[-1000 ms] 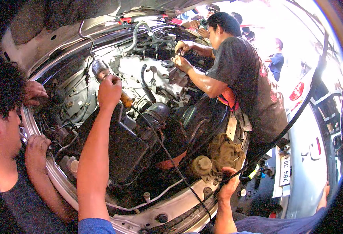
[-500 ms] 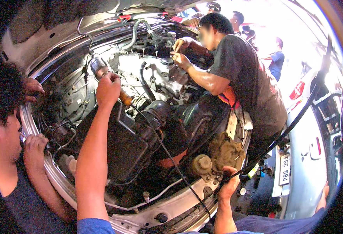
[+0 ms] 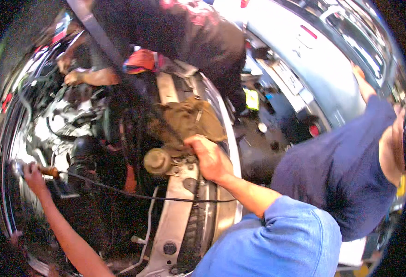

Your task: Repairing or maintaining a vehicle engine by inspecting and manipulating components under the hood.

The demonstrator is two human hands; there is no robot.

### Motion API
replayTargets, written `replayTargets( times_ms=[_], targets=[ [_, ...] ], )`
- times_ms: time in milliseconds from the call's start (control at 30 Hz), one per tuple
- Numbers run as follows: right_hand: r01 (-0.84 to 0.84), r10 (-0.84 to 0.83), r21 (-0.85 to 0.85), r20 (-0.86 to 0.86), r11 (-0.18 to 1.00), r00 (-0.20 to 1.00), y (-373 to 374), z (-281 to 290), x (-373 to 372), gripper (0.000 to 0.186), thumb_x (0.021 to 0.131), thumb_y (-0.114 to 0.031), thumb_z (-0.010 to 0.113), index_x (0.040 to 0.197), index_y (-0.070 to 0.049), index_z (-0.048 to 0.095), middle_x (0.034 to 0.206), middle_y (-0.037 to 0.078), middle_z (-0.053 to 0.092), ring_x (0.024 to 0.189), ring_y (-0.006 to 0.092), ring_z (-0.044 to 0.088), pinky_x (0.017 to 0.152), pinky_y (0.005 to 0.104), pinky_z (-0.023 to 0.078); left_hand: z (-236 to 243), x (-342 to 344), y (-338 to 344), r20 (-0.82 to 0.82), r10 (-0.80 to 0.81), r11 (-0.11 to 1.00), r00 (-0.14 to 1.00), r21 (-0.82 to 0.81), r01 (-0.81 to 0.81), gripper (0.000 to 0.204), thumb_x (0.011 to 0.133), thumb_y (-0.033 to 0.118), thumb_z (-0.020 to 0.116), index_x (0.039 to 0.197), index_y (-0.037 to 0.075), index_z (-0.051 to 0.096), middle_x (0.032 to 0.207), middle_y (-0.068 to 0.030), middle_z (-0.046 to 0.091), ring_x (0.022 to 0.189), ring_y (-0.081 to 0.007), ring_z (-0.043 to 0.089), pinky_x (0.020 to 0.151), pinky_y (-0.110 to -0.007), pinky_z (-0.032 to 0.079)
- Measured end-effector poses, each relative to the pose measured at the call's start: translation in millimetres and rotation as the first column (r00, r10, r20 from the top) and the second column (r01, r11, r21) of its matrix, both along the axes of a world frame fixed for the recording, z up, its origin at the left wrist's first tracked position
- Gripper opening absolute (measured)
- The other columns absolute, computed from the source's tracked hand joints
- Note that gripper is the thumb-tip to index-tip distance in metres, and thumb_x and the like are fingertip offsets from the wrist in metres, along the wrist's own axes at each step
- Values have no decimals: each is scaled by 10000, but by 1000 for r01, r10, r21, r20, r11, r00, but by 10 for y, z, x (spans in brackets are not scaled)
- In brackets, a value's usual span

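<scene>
**Desk:** I'm reading the head feed remotely. What has changed?

**Operator:** I record the view swung right since half a second ago, bringing in more of the blue sleeve [image 3: 277,235]. Nearest, the right hand [image 3: 211,159] is curled closed, apparently around the thick black cable [image 3: 102,44], beside the brown rag [image 3: 189,117] and round cap [image 3: 157,160]. Farther off, at far left, the left hand [image 3: 36,179] has fingers drawn in on the work lamp [image 3: 49,172] beside the engine [image 3: 74,111]; blur hides the exact grip. I judge the lighting harder to check from this angle

**Desk:** Obstructions?

**Operator:** The lamp's thin cord [image 3: 134,195] crosses the front frame [image 3: 170,228] toward the right arm [image 3: 249,196]; I rate it a snag risk. The cable also cuts across my view. Beyond, a co-worker in dark clothes [image 3: 189,39] reaches over the engine; a second, in navy [image 3: 327,171], has one arm extended to the silver car [image 3: 277,37]
</scene>
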State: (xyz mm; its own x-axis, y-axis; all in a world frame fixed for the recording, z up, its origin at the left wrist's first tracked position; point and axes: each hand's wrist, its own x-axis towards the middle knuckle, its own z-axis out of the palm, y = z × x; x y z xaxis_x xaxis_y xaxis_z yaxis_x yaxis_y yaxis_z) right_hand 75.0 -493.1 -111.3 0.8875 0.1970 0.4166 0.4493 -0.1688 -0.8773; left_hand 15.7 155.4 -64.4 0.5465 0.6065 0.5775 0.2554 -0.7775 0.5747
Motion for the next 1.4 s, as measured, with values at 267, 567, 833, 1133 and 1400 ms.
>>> replayTargets(
  times_ms=[267, 567, 833, 1133, 1400],
  targets=[
    [15, -28, 132, 101, 991, 995, 22, -27, 71, 427, 1023, -337, 433, 950, 26, 647, 870, 151, 646, 823, 259, 611, 772, 346, 471, 72, 10, 14, 4, -26, 994, 1000, -109, 27, 287, 963, 238, 538, 1052, -14, 641, 927, -82, 675, 841, -186, 610, 817, -330, 467],
    [23, -31, 74, 111, 997, 993, 26, -7, 72, 422, 1019, -338, 441, 948, 23, 647, 860, 151, 643, 820, 263, 608, 767, 347, 471, 46, -5, 10, 20, -10, 997, 1000, -71, 11, 267, 933, 227, 531, 1032, 1, 634, 925, -99, 672, 863, -224, 619, 827, -359, 463],
    [25, -34, 93, 99, 995, 994, 34, -50, 79, 388, 1012, -304, 460, 940, 26, 652, 863, 144, 651, 830, 252, 615, 779, 347, 475, 63, 38, 4, -2, -7, 999, 1000, -47, 7, 263, 926, 191, 539, 1052, -15, 643, 928, -93, 665, 866, -204, 608, 842, -342, 469],
    [29, -21, 123, -65, 992, 998, 58, 15, 10, 255, 969, -174, 497, 940, 21, 660, 893, 154, 659, 853, 268, 626, 800, 362, 484, 72, 4, -404, 78, 140, 985, 987, 90, -147, 285, 856, 199, 569, 1016, -14, 670, 1042, -193, 675, 923, -320, 643, 862, -402, 479],
    [35, -31, 64, -70, 997, 997, 74, 33, 1, 360, 1020, -229, 425, 938, 42, 647, 878, 104, 659, 869, 181, 617, 820, 303, 466, 365, -30, -1200, 39, 296, 953, 954, -79, -293, 222, 810, 153, 599, 930, -16, 677, 993, -161, 653, 975, -337, 624, 919, -402, 457]
  ],
)
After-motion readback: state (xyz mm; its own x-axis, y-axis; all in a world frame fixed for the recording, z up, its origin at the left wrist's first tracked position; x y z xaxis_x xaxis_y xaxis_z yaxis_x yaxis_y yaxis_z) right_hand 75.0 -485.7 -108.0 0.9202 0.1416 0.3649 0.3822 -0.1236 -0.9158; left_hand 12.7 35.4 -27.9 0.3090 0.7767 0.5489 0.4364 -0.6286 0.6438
